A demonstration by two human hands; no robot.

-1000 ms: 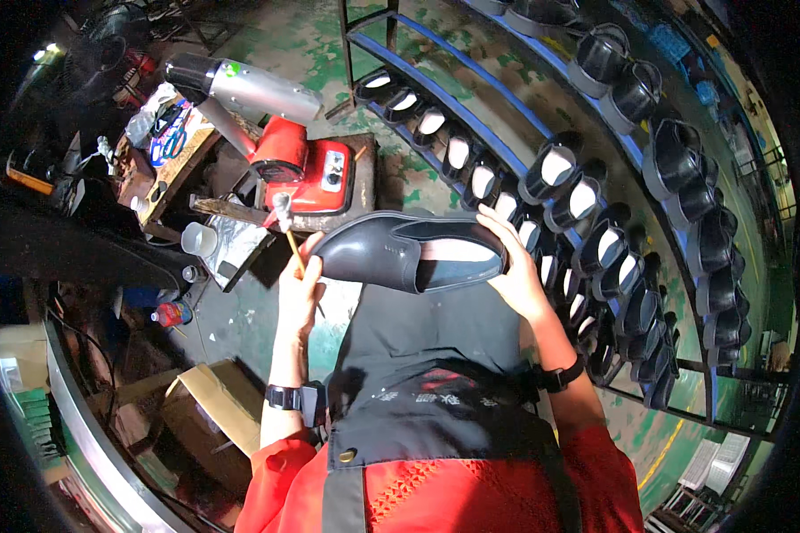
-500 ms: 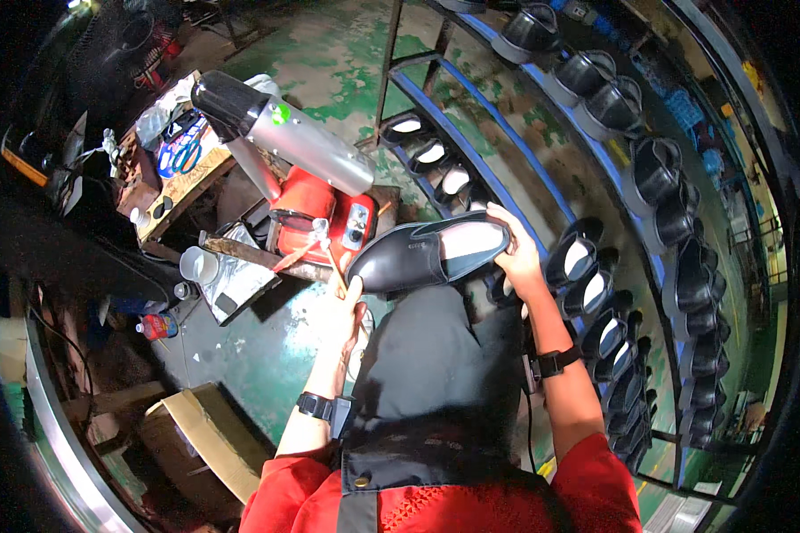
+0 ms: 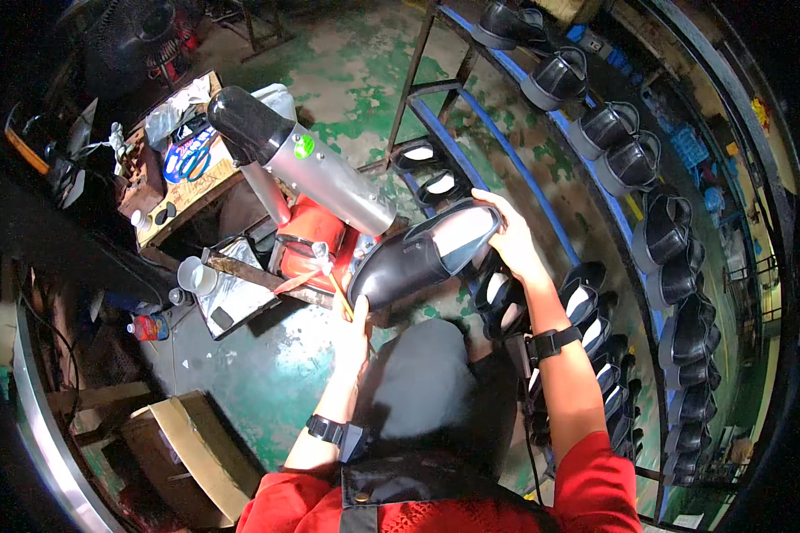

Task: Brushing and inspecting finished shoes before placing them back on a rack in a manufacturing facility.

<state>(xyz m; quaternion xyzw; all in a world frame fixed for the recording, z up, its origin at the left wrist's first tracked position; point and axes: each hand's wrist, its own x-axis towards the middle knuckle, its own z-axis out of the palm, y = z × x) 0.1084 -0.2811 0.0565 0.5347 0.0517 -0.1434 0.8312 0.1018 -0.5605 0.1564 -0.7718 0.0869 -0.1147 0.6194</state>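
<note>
You wear a red top with short sleeves that end above the elbows, so both forearms are bare. Over it hangs a dark grey apron, its bib edged in black with a small metal stud near the top seam. Your left hand (image 3: 357, 330) has a black watch with a square face at the wrist. Your right hand (image 3: 514, 242) has a wider black band strapped further up the forearm.

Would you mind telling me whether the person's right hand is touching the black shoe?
Touching. The head view shows the right hand gripping the heel end of the black shoe, with its fingers curled over the opening's rim.
</note>
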